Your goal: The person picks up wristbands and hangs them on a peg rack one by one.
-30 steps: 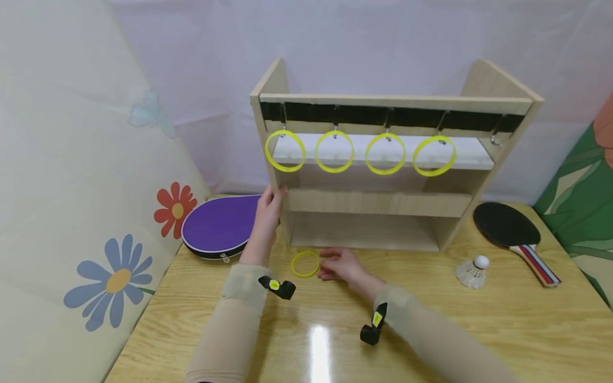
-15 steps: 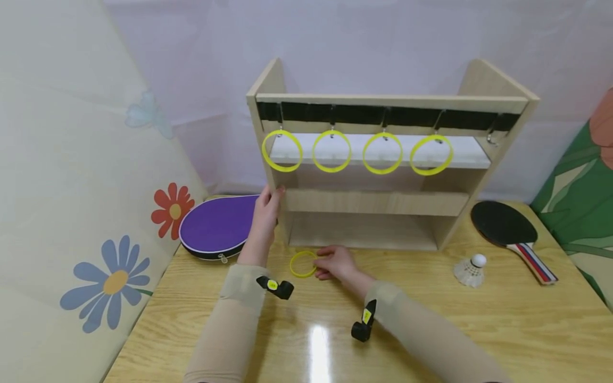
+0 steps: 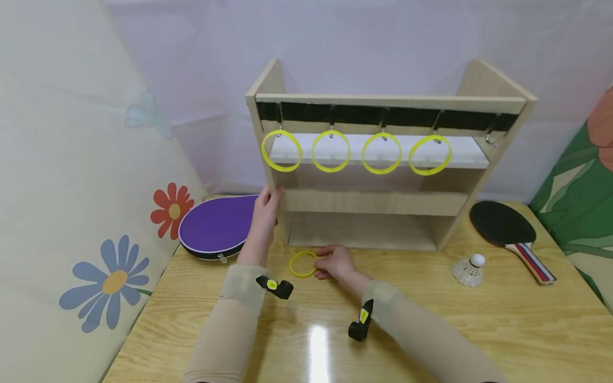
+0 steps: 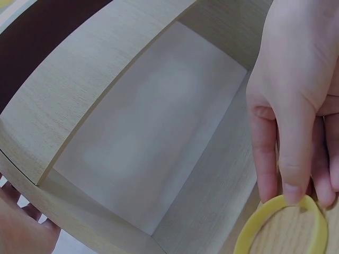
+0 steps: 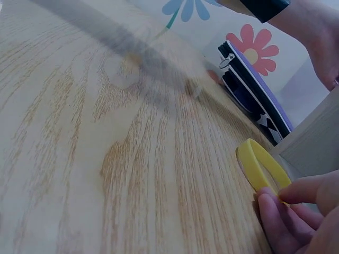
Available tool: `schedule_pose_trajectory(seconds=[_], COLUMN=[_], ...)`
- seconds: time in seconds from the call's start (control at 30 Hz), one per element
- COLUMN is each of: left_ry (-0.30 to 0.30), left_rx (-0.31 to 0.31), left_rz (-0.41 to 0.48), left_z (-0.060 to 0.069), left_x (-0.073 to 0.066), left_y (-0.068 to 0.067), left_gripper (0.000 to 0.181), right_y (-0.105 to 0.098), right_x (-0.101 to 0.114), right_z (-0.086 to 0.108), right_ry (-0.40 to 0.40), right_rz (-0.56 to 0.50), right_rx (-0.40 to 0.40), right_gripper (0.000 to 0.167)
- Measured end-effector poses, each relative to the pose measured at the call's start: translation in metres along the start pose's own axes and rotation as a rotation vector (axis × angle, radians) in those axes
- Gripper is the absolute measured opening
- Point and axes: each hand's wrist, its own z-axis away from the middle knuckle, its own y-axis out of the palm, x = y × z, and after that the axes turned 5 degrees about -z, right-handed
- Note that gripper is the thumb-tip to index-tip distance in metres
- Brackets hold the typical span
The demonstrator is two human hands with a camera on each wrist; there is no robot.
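Observation:
Near the table's middle, my right hand [image 3: 336, 263] pinches the right edge of a yellow ring [image 3: 301, 276], a thin band like a wristband. Thumb and fingers close on that ring [image 5: 249, 161] in the right wrist view, where it stays at the tabletop. My left hand [image 3: 266, 213] grips the left side panel of a small wooden shelf [image 3: 373, 203], thumb in front and fingers behind; its fingers are only partly seen in the left wrist view. Several more yellow rings [image 3: 282, 169] hang from hooks along the shelf's black strip [image 3: 359, 114]. The rightmost hook [image 3: 490, 139] carries no ring.
A purple zip case [image 3: 217, 223] lies left of the shelf, partly behind my left forearm. On the right are a shuttlecock [image 3: 469, 271] and a black table tennis bat [image 3: 503, 223] on the wooden table [image 3: 407, 330]. A pale cloth backdrop [image 3: 359, 42] stands behind.
My right hand has shifted slightly left onto the edge of the table ring, its fingers now closed on it. The left hand keeps its hold on the shelf. The whole view has drifted slightly.

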Motion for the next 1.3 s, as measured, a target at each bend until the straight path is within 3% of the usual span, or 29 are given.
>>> schedule_pose_trajectory(seconds=[0.63, 1.07, 1.3], left_ry=[0.006, 0.001, 0.009], left_rx=[-0.006, -0.014, -0.022], left_rz=[0.012, 0.007, 0.016], left_z=[-0.001, 0.000, -0.002], left_x=[-0.002, -0.001, 0.001], left_y=[0.003, 0.003, 0.001], left_gripper=[0.039, 0.039, 0.038], right_y=[-0.019, -0.049, -0.071], right_x=[0.002, 0.004, 0.012], right_z=[0.009, 0.026, 0.037], right_ry=[0.048, 0.012, 0.004], right_rz=[-0.048, -0.124, -0.124], right_rx=[0.034, 0.075, 0.054], right_gripper=[0.036, 0.040, 0.040])
